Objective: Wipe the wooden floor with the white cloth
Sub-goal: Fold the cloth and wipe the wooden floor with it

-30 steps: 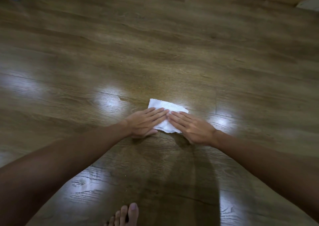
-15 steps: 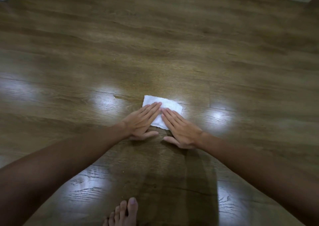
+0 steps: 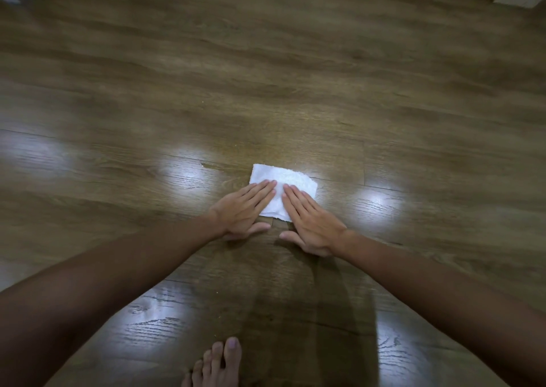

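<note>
Both of our hands lie flat on the white cloth (image 3: 282, 188), with the fingers straight and close together, so nothing is squeezed or pinched. Our left hand (image 3: 246, 209) covers the left side of the cloth, and our right hand (image 3: 310, 222) covers the right side. The fingertips of the two hands point up and toward each other, and a thin strip of cloth shows between them. Each thumb sticks out to the side and rests on the bare wood just below the cloth, one thumb pointing at the other.

We see the cloth as a small folded piece. It lies flat on the wooden floor (image 3: 266, 76), near the middle of what we can see, with its top edge and top corners peeking out past our fingers. Its near edge sits between our two palms.

Our arms reach forward from the bottom corners and meet at the cloth. The floor is brown with long boards, and it is shiny. Bright spots of light glow on it to the left and to the right of the cloth, and more shine shows lower down by our arms. A few tiny crumbs dot the wood above the cloth.

Our bare foot (image 3: 217, 363) shows at the bottom edge, toes pointing forward, well apart from the cloth.
</note>
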